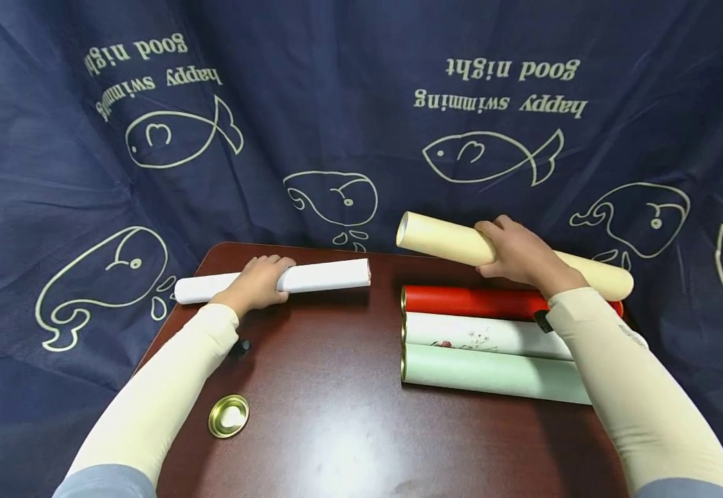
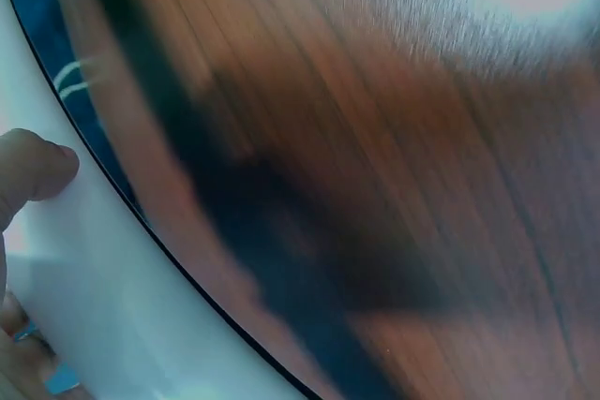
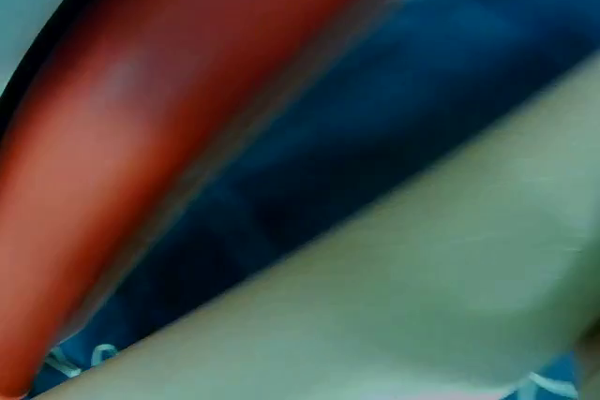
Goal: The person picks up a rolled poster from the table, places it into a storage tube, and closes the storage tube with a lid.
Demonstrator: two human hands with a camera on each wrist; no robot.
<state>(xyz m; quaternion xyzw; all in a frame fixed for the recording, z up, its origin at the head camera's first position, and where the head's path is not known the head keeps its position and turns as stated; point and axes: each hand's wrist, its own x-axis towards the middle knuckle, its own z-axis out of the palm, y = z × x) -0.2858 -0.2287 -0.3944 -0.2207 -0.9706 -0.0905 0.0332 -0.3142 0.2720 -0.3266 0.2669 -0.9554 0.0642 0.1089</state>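
Observation:
My left hand [image 1: 260,280] grips a white paper roll [image 1: 326,275] around its middle, near the table's far left corner. The left wrist view has the thumb lying along the white surface of that roll [image 2: 122,297]. On the right, my right hand [image 1: 517,252] holds a pale yellow tube [image 1: 445,238] from above, fingers wrapped over it. The tube's left end is open and hollow, and it slants over the far table edge behind a red tube [image 1: 461,302]. In the right wrist view the yellow tube [image 3: 412,269] runs alongside the red one.
In front of the red tube lie a white tube with a flower print [image 1: 510,335] and a light green tube [image 1: 492,373], side by side. A gold round lid [image 1: 229,416] rests on the table [image 1: 311,360] at left. Behind hangs a dark blue curtain [image 1: 330,111].

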